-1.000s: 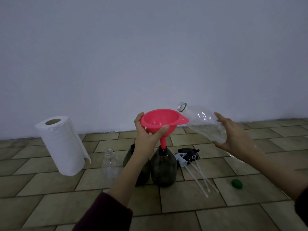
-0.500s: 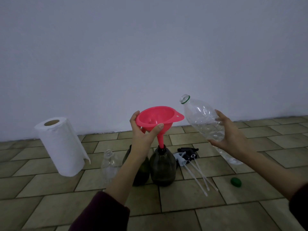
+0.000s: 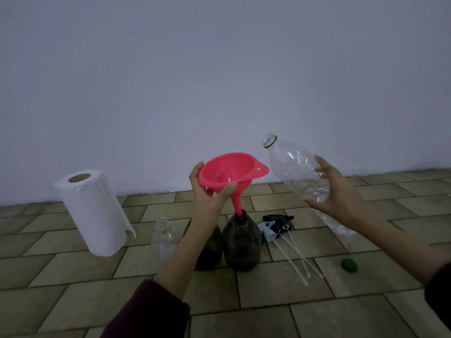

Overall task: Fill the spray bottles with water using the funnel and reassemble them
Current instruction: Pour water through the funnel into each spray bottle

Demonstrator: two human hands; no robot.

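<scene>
My left hand (image 3: 210, 193) grips the rim of a pink funnel (image 3: 230, 170), which leans left with its spout tip in the neck of a dark spray bottle (image 3: 241, 242) standing on the tiled floor. A second dark bottle (image 3: 211, 247) stands just left of it, partly hidden by my left forearm. My right hand (image 3: 339, 191) holds a clear plastic water bottle (image 3: 297, 167), uncapped, its mouth pointing up and left, clear of the funnel. A small clear bottle (image 3: 163, 237) stands open further left. Spray heads (image 3: 275, 225) with long white tubes lie to the right of the dark bottles.
A roll of paper towels (image 3: 95, 213) stands at the left near the wall. A green cap (image 3: 349, 265) lies on the tiled floor (image 3: 268, 301) at the right. A plain white wall (image 3: 219, 81) closes off the back.
My right hand has tipped the clear bottle back from the funnel rim until its mouth points upward. The funnel has tilted to the left in my left hand.
</scene>
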